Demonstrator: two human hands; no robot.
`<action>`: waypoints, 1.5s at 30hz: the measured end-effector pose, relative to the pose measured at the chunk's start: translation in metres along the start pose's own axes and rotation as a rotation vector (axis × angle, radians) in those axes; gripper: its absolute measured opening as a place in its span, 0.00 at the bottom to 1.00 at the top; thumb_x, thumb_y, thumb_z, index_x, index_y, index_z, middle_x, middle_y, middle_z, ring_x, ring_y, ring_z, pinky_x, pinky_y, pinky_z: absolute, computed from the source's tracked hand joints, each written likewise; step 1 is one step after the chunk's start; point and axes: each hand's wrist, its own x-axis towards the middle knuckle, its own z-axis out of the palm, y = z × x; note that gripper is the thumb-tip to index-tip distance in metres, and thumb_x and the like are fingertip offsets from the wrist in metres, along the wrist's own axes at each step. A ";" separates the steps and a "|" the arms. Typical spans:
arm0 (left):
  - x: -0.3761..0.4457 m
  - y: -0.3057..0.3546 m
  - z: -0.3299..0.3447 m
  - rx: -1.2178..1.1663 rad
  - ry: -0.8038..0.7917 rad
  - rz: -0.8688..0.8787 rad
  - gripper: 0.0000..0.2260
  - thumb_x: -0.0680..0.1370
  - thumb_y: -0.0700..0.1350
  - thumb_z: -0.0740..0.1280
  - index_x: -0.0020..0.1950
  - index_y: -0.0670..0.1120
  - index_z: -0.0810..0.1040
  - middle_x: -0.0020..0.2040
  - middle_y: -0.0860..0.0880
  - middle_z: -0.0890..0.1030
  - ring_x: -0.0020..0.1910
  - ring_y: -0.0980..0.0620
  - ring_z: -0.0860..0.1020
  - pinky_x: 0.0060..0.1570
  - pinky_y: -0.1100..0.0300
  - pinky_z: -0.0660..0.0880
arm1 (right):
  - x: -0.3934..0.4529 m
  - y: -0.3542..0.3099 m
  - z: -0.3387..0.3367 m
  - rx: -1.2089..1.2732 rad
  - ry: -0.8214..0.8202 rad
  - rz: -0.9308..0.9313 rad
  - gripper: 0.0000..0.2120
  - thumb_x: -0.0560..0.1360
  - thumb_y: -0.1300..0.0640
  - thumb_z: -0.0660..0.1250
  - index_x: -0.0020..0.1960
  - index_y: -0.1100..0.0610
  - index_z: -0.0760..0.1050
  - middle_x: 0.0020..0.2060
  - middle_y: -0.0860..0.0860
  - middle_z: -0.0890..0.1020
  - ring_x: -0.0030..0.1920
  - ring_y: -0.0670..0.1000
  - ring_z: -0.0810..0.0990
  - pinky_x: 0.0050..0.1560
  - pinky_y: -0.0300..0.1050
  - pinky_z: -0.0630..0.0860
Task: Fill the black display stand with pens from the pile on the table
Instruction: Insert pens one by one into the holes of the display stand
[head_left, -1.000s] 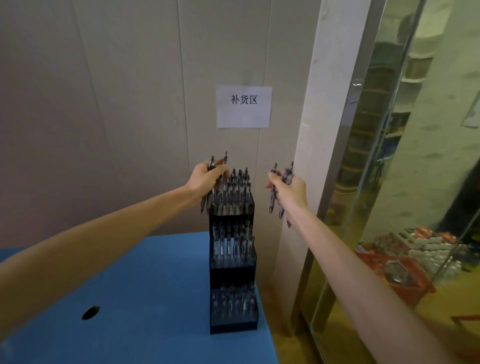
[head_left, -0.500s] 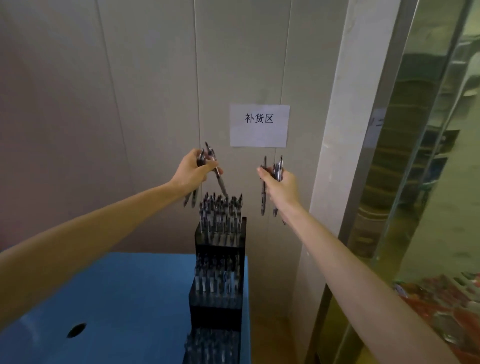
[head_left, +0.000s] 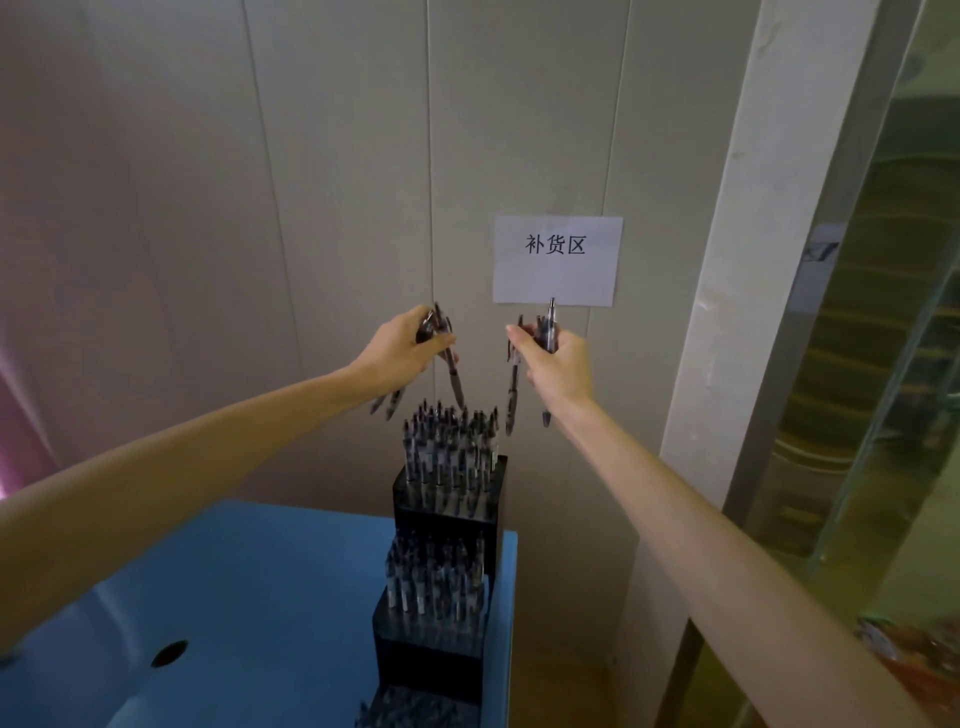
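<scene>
Black stand (head_left: 447, 499) below both hands, top tier crowded. Left hand (head_left: 400, 348) and right hand (head_left: 558, 364), risen since earlier, each grip pens; insertion pending.

The black display stand (head_left: 448, 512) sits at the right edge of my table, stepped in tiers, each tier packed with upright pens (head_left: 451, 441) (clear barrels, dark caps). I hold several loose pens (head_left: 451, 358) above the top tier in my left hand, and more pens (head_left: 546, 338) in my right.
</scene>
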 end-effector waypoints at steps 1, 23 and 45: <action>-0.001 0.001 0.000 0.041 -0.012 0.019 0.08 0.82 0.52 0.65 0.55 0.48 0.76 0.43 0.45 0.81 0.36 0.51 0.76 0.41 0.52 0.77 | 0.001 0.002 0.002 -0.017 -0.005 -0.014 0.15 0.79 0.48 0.70 0.40 0.57 0.76 0.26 0.45 0.70 0.26 0.45 0.67 0.34 0.41 0.67; -0.006 -0.031 -0.005 0.350 -0.344 -0.014 0.12 0.77 0.52 0.74 0.46 0.43 0.81 0.40 0.44 0.83 0.36 0.46 0.79 0.38 0.53 0.76 | 0.000 -0.001 0.019 0.007 0.109 -0.119 0.09 0.79 0.52 0.71 0.46 0.57 0.79 0.32 0.47 0.77 0.29 0.39 0.71 0.35 0.29 0.70; -0.003 -0.028 -0.043 -0.021 -0.108 0.006 0.12 0.81 0.52 0.67 0.50 0.42 0.80 0.37 0.48 0.78 0.31 0.55 0.73 0.34 0.60 0.73 | -0.015 0.002 0.040 -0.003 0.083 -0.121 0.09 0.77 0.51 0.73 0.46 0.57 0.82 0.30 0.41 0.79 0.30 0.37 0.75 0.42 0.40 0.72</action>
